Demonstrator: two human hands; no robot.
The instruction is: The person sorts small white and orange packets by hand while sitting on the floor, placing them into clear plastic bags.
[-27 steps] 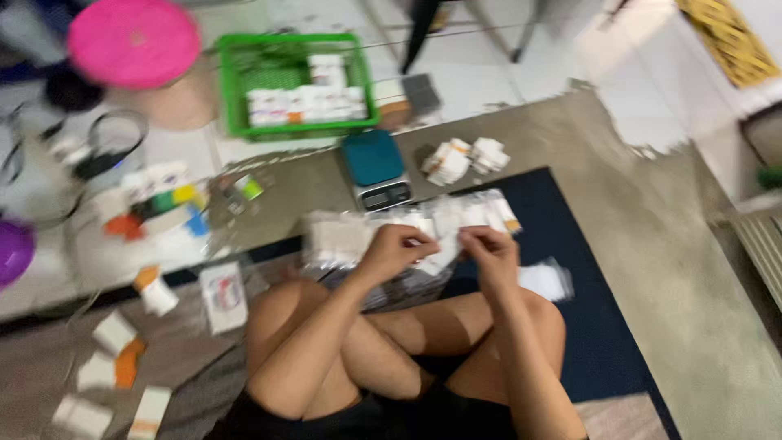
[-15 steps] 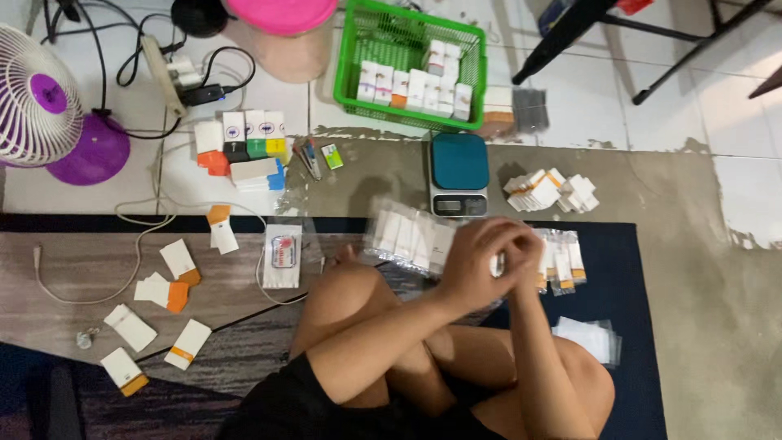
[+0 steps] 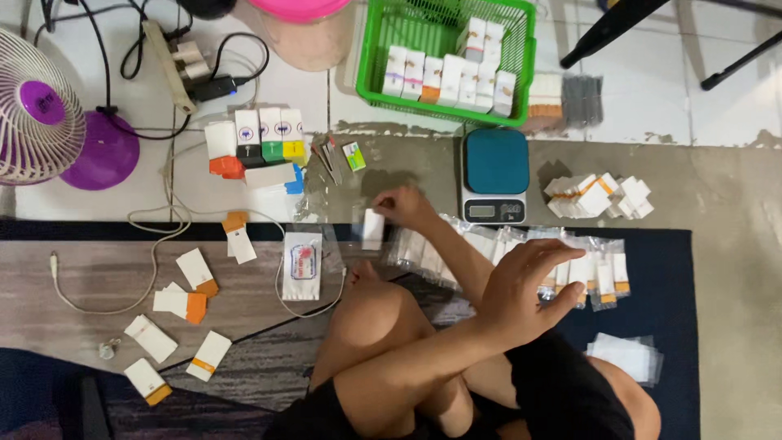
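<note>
Head view: one camera, looking down on a person sitting cross-legged, arms crossed over the knees.
Right hand (image 3: 405,206): reaches across to the left. Its fingertips are narrowly pinched on a small white flat packet (image 3: 373,228), which it holds by the top edge just above the far edge of the dark blue floor mat (image 3: 668,310), probably to keep the face clear.
Left hand (image 3: 528,289): reaches across to the right, fingers loosely curled and apart, holding nothing visible. It hovers over the row of clear-bagged white packets (image 3: 599,273) along the mat's far edge.
Row: overlapped like tiles, likely for easy picking.
Small digital scale with teal platform (image 3: 495,175): on the grey floor just beyond the mat, within easy reach.
Green plastic basket (image 3: 365,57): farther out, holding upright white boxes.
Purple-based fan (image 3: 41,114): far left corner.
</note>
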